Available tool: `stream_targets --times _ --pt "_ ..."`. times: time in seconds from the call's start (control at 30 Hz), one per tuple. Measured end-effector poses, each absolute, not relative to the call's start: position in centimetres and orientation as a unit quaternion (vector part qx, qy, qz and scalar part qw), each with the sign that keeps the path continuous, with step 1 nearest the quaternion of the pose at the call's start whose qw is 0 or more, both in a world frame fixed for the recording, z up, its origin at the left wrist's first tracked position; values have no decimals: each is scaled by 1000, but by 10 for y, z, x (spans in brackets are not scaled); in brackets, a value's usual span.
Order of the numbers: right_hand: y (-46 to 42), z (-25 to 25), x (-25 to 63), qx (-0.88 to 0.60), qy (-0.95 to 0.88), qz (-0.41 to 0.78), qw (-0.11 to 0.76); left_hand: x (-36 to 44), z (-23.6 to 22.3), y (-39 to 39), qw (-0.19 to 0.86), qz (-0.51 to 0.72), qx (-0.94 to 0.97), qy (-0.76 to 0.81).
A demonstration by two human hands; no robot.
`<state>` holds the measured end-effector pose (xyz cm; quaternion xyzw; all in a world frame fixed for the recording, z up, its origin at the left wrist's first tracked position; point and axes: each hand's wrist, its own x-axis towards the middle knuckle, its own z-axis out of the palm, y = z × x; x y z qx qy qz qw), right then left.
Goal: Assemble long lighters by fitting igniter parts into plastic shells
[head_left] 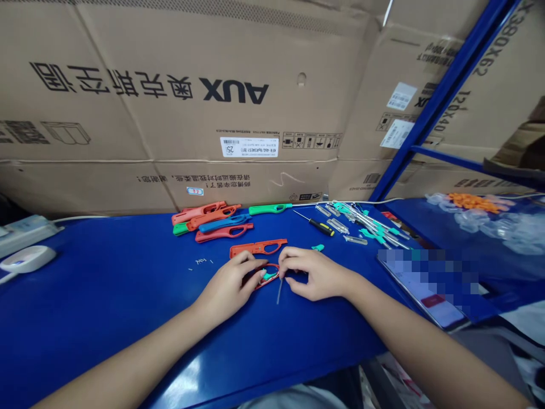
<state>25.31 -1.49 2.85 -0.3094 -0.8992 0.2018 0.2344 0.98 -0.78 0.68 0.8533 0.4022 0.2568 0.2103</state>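
In the head view, my left hand point(232, 281) is closed around a red lighter half-shell point(258, 284) with a green trigger point(268, 276) in its loop. My right hand point(313, 274) pinches at the shell's right end, where a thin metal tube point(279, 292) points down toward me. My fingers hide much of the shell and the tube's upper end. Just beyond my hands lies an orange-red half-shell point(259, 247) with a handle loop. A loose green trigger point(318, 247) rests behind my right hand.
Coloured lighter shells point(223, 233) lie at the back. To the right are a yellow-black screwdriver point(323, 227), clear fuel tanks point(338, 225) and metal tubes with green parts point(374, 224). Small screws point(202, 261) lie left; a phone point(426, 289) lies right. Cardboard point(298, 108) walls the back.
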Motion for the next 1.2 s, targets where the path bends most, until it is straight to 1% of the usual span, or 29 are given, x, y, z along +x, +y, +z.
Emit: stream_targets --times 0.07,0.13,0.2,0.23,0.27,0.3,0.37,0.43,0.47,0.53,0.63,0.7,0.77,0.8,0.87,0.93,0.97,1.0,1.07,1.2 --pt "-14 31 253 -294 -902 200 246 10 8 -9 206 253 857 398" --pt "-10 34 257 -305 -889 188 284 9 11 -11 188 240 864 400" --pt "-4 39 269 -373 -855 140 333 8 14 -14 153 226 872 407" --pt "0 42 278 -426 -831 97 345 8 17 -16 131 220 877 408" --pt "3 44 289 -496 -800 54 333 8 19 -17 107 214 883 405" --pt "6 47 302 -573 -762 17 300 7 22 -18 83 208 888 401" --pt "9 51 328 -711 -672 -32 202 6 28 -22 43 192 896 399" --pt "11 52 350 -794 -600 -13 96 6 34 -25 21 165 891 423" --pt "12 52 357 -813 -579 7 62 5 36 -27 17 146 885 441" --pt "12 50 364 -823 -566 33 22 5 38 -31 18 103 875 473" --pt "12 46 362 -813 -580 48 2 5 35 -33 25 51 868 493" --pt "13 44 356 -807 -589 51 1 6 32 -34 37 47 867 495" --pt "14 44 349 -797 -601 46 46 8 28 -33 58 68 869 486" --pt "15 45 345 -785 -611 44 95 9 27 -33 68 86 873 476" --pt "16 46 333 -733 -631 62 246 10 24 -32 82 123 883 446" --pt "14 47 317 -646 -643 146 385 12 22 -32 90 150 892 418" --pt "12 48 308 -600 -642 210 429 12 21 -31 95 158 894 408" --pt "9 48 299 -558 -638 280 451 13 20 -31 102 164 895 402" --pt "3 48 283 -486 -640 380 459 14 19 -31 115 177 893 396" --pt "-9 39 262 -397 -656 502 400 15 17 -31 156 233 874 398"
